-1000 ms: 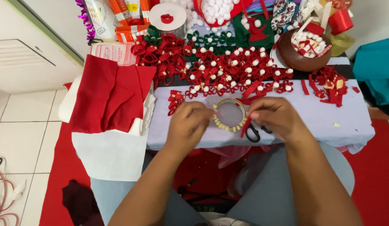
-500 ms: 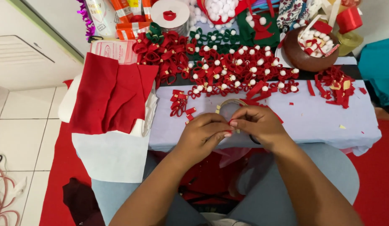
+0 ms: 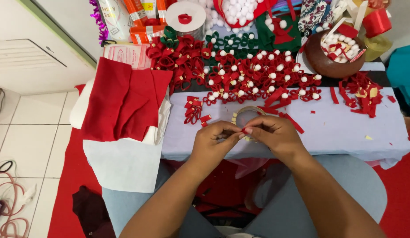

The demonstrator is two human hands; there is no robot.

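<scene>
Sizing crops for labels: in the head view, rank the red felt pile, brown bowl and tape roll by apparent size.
1. red felt pile
2. brown bowl
3. tape roll, partly hidden behind the right hand, so its extent is unsure.

A second ago my hands were spread to either side of the tape roll (image 3: pixel 248 115), the left hand (image 3: pixel 212 144) at its left rim and the right hand (image 3: pixel 275 134) at its right, with the ring open to view between them. Since then both have drawn in towards me and closed together just in front of the roll, so that my fingertips (image 3: pixel 238 132) now meet and pinch at one small spot. The roll's near rim is now covered by my fingers, and only its far half shows. The dark scissor handle that showed by my right hand is now hidden.
</scene>
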